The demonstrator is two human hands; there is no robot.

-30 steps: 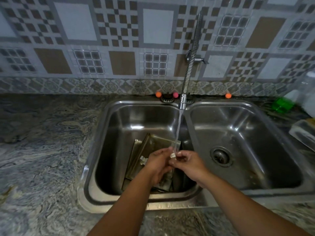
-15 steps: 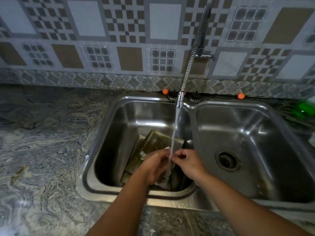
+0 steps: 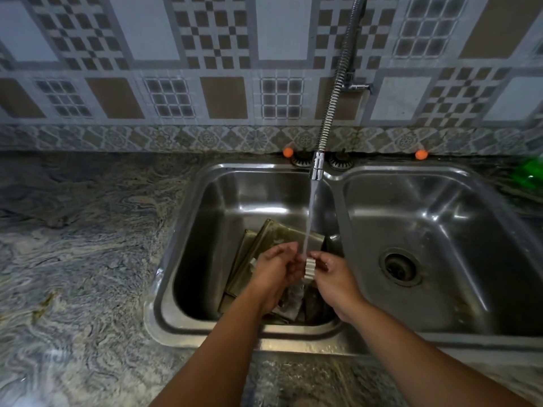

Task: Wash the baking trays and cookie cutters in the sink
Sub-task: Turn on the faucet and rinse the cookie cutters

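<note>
Your double steel sink [image 3: 338, 348] holds the baking trays [image 3: 282, 236] in its left basin, stacked and tilted against each other; the right basin shows only its drain [image 3: 400, 267]. Your left hand [image 3: 277, 270] and right hand [image 3: 333, 274] meet over the left basin, both pinching a small white ribbed cookie cutter [image 3: 310, 267], its long axis upright, under the water stream [image 3: 311, 218] from the faucet [image 3: 317, 167]. No writing is readable.
</note>
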